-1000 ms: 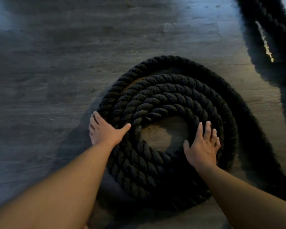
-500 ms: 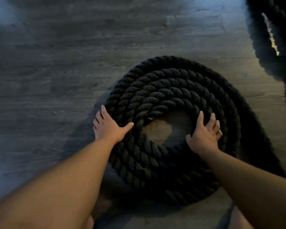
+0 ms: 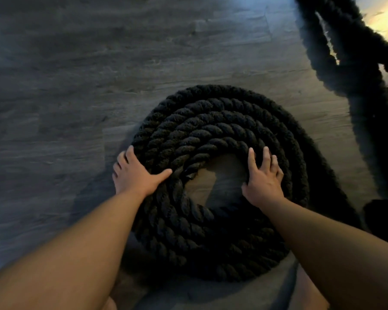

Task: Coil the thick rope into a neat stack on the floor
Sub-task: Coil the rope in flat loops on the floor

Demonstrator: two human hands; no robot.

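A thick black rope [image 3: 211, 242] lies coiled in several flat turns on the grey wood-grain floor [image 3: 76, 108], just below the middle of the view, with a patch of bare floor showing through its centre. The left hand [image 3: 137, 175] rests at the coil's 9 o'clock edge, fingers straight and spread against the outer turn, thumb stretched inward across the top of the turns. The right hand [image 3: 263, 180] lies at about 3 o'clock of the central opening, fingers spread and laid over the inner turns, thumb at the inner edge; neither hand is closed around the rope. From the coil's 3 o'clock side the outermost turn runs off toward 1 o'clock, where the loose rope [image 3: 345, 63] loops in shadow.
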